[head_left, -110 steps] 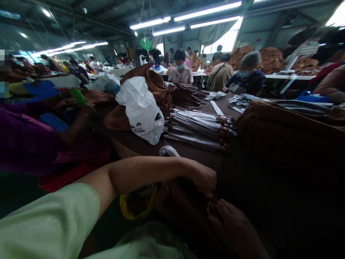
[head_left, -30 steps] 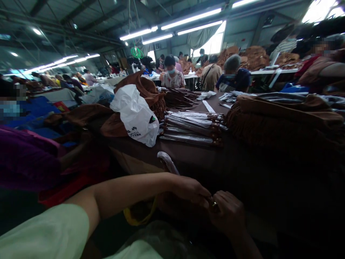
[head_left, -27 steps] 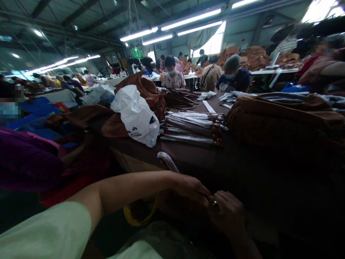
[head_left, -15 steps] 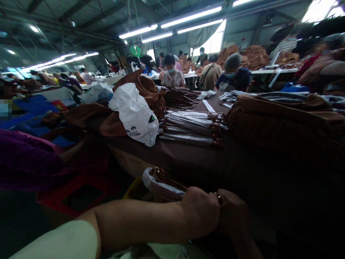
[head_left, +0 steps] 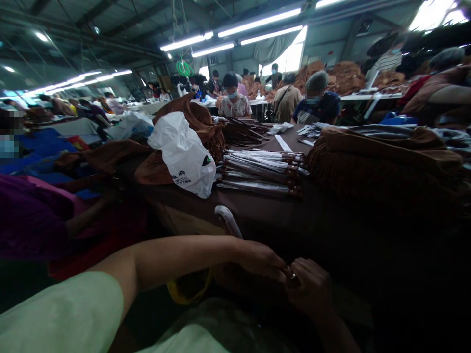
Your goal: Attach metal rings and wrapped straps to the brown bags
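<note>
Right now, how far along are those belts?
Done: a stack of plastic-sleeved belts lies on the table. In hand: the left hand and right hand meet on one sleeved belt. Left, apparently: the fringed brown suede pile at right.

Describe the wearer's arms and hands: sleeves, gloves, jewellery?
Pale green short sleeve on the left arm, bare below it. Left hand and right hand are ungloved. Metal ring on the right hand. Right sleeve can't be made out.
</note>
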`<state>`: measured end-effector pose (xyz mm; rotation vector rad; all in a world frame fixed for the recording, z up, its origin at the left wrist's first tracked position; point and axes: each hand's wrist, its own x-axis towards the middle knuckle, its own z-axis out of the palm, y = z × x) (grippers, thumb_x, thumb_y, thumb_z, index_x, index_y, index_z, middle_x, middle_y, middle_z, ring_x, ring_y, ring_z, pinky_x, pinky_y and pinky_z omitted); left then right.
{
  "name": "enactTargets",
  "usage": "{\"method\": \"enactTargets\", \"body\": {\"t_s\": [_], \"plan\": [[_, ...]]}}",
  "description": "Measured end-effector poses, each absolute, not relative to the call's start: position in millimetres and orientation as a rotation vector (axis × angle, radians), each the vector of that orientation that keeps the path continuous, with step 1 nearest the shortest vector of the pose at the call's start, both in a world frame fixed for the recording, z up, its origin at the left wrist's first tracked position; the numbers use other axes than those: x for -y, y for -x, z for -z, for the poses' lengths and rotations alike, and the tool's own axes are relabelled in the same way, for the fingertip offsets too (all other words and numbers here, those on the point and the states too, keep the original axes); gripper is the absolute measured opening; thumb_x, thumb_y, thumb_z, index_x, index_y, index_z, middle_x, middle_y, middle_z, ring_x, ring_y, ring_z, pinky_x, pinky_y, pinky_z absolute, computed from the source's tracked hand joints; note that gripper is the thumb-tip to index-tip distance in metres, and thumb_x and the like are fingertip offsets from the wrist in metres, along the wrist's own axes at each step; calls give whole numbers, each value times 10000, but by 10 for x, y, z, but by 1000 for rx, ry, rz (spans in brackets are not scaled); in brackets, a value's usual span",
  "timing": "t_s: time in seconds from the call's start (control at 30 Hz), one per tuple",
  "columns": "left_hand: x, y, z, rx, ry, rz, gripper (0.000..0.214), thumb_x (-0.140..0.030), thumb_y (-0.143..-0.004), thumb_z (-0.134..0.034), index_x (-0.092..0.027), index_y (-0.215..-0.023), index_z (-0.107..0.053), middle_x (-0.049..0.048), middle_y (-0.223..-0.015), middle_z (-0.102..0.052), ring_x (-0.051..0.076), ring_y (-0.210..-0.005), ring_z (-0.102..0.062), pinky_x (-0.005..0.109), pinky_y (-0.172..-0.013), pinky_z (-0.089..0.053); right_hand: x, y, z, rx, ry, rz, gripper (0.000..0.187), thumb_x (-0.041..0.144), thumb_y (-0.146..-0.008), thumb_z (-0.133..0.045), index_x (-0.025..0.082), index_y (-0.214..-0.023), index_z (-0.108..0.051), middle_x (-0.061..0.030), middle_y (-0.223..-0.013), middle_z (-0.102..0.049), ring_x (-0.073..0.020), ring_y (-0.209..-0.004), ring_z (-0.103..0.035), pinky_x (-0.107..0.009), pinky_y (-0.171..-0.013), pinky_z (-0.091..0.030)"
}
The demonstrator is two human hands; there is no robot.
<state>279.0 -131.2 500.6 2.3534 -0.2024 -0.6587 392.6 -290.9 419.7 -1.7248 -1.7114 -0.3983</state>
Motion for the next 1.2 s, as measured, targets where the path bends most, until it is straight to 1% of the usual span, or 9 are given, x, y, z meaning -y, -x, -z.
{"method": "enactTargets", "body": {"t_s": [0.07, 0.17, 0.27, 0.5, 0.67, 0.9, 0.97, 1.07, 1.2], "plan": [[1454, -2795, -5155, 110, -2576, 712, 390, -444, -942, -401, -143, -1020, -636, 91, -940, -689, 199, -840, -650, 262, -684, -476, 2926, -3940, -4205, 1726, 1809, 347, 207, 182, -777, -511, 213, -581, -454, -10, -557, -507, -152, -550, -443, -288, -561, -269], [1710, -2800, -5303, -175, -2838, 767, 234, -284, -884, -471, -158, -829, -660, 98, -860, -695, 238, -802, -669, 294, -623, -488, 2915, -3959, -4226, 1702, 1914, 281, 152, 198, -727, -516, 213, -583, -473, -12, -566, -540, -156, -556, -480, -287, -567, -274], [1923, -2792, -5220, -366, -2853, 689, 152, -228, -821, -515, -168, -817, -654, 96, -857, -689, 241, -788, -677, 298, -607, -497, 2896, -4005, -4222, 1652, 1962, 274, 147, 210, -713, -514, 216, -576, -462, -8, -555, -534, -155, -543, -483, -284, -559, -266], [1929, -2531, -4601, -482, -2750, 187, 385, -425, -974, -273, -165, -981, -558, 70, -821, -691, 205, -707, -677, 261, -561, -470, 2917, -4041, -4228, 1736, 1900, 259, 120, 161, -696, -498, 210, -587, -485, -12, -557, -539, -155, -547, -480, -285, -573, -274], [1565, -2532, -4592, -29, -2872, 361, 392, -493, -943, -356, -168, -1017, -561, 72, -772, -686, 198, -678, -667, 235, -523, -409, 2877, -3918, -4230, 1770, 1916, 276, 134, 165, -699, -500, 209, -573, -491, -20, -559, -564, -153, -537, -495, -292, -568, -273], [1444, -2847, -5181, -220, -2757, 176, 433, -598, -859, -455, -201, -892, -624, 27, -868, -686, 192, -803, -657, 235, -599, -411, 2797, -3983, -4395, 1429, 2046, 215, 238, 342, -781, -532, 231, -604, -417, 19, -514, -505, -130, -447, -457, -260, -468, -257], [1379, -2951, -5322, -248, -2681, 279, 391, -562, -832, -515, -195, -838, -648, 9, -798, -671, 169, -755, -633, 225, -576, -391, 2787, -3999, -4443, 1452, 2046, 128, 154, 351, -776, -575, 219, -729, -512, -1, -620, -594, -159, -539, -553, -252, -501, -331], [1194, -3190, -5423, -107, -2388, 672, 336, -496, -744, -654, -161, -721, -655, -17, -652, -612, 120, -642, -571, 203, -553, -389, 2781, -3981, -4493, 1528, 2015, -15, 257, 372, -751, -650, 197, -923, -573, -53, -812, -678, -214, -704, -639, -286, -611, -443], [998, -3588, -5418, 33, -2001, 1203, 326, -431, -607, -784, -154, -552, -622, -15, -525, -535, 103, -477, -475, 218, -444, -378, 2753, -3918, -4613, 1537, 1911, -327, 265, 424, -804, -622, 213, -964, -630, -57, -868, -711, -212, -747, -666, -282, -637, -471]]}}
